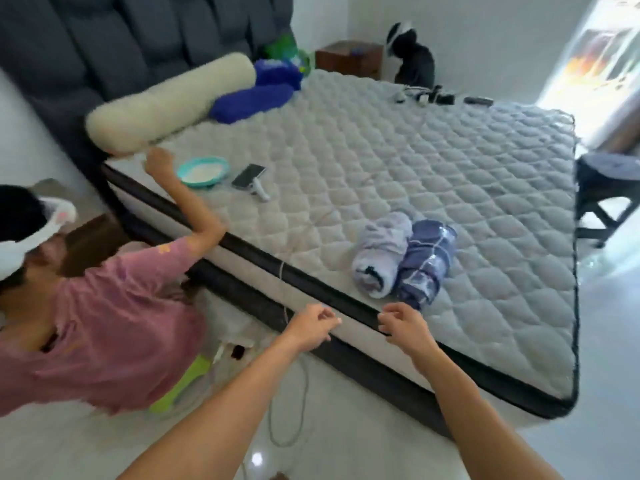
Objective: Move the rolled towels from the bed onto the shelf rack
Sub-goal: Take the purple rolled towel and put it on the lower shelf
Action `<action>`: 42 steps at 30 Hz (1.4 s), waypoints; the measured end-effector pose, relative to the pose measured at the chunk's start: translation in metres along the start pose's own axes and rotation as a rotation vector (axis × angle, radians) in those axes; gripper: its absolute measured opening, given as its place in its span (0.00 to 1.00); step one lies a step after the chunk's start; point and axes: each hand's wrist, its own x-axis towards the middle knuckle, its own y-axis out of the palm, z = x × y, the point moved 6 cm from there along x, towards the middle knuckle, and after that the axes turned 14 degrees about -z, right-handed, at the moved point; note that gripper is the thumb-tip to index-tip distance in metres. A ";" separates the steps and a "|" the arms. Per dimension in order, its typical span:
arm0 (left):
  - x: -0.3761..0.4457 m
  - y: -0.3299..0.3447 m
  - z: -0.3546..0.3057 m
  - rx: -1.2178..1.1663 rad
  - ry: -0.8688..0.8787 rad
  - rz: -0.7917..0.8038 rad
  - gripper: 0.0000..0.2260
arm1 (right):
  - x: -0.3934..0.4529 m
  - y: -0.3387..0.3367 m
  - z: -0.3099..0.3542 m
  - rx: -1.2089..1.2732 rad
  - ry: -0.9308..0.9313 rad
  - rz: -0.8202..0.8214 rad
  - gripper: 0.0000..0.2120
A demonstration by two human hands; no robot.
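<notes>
Two rolled towels (403,259) are seen lying side by side and touching on the bed (398,161), close to its near edge. The left one, a pale lilac roll (382,252), is soft and loosely wound, with its spiral end turned towards the near edge. The right one, a darker blue roll (427,263), appears to be bound with thin string and partly wrapped in something glossy, perhaps clear film. Being cylinders, they are kept from rolling by resting against each other on the quilted, diamond-stitched mattress top.

Both hands are held out just short of the mattress edge, near the towels but not touching them. The left hand (311,327) is loosely curled, thumb and fingertips drawn close together with nothing visibly pinched. The right hand (403,323) is likewise half-curled and empty, its fingers bent over the dark piping. The posture is judged to be a reach being readied, with each hand roughly lined up for one roll.

The shelf rack is not in view, so its direction cannot be told.

Further left, a second person in a pink shirt (104,320) is leaned against the bed, one arm resting on the mattress. Beside that arm lie a teal bowl (203,172) and a phone (248,176). A fleecy cream bolster (169,103) and fuzzy blue cushions (256,97) are propped against the padded grey headboard (104,39) at the far left.
</notes>
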 end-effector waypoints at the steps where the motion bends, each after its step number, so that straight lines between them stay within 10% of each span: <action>1: 0.009 0.019 -0.015 -0.015 -0.006 0.049 0.05 | 0.011 -0.017 -0.007 0.047 0.041 -0.049 0.05; 13: 0.088 0.145 -0.069 -0.406 -0.588 0.310 0.21 | 0.091 -0.119 -0.068 0.281 0.471 -0.373 0.15; 21: 0.136 0.182 -0.082 -0.361 -0.791 0.327 0.32 | 0.221 -0.126 -0.045 0.188 0.444 -0.280 0.21; 28: 0.161 0.223 -0.079 -0.446 -0.965 0.251 0.07 | 0.355 -0.111 0.010 -0.076 0.232 -0.116 0.29; 34: 0.167 0.232 -0.072 -0.422 -0.994 0.185 0.08 | 0.411 -0.101 0.016 -0.356 0.141 -0.029 0.38; 42: 0.159 0.231 -0.071 -0.440 -0.966 0.156 0.06 | 0.395 -0.107 0.010 -0.133 0.182 -0.118 0.17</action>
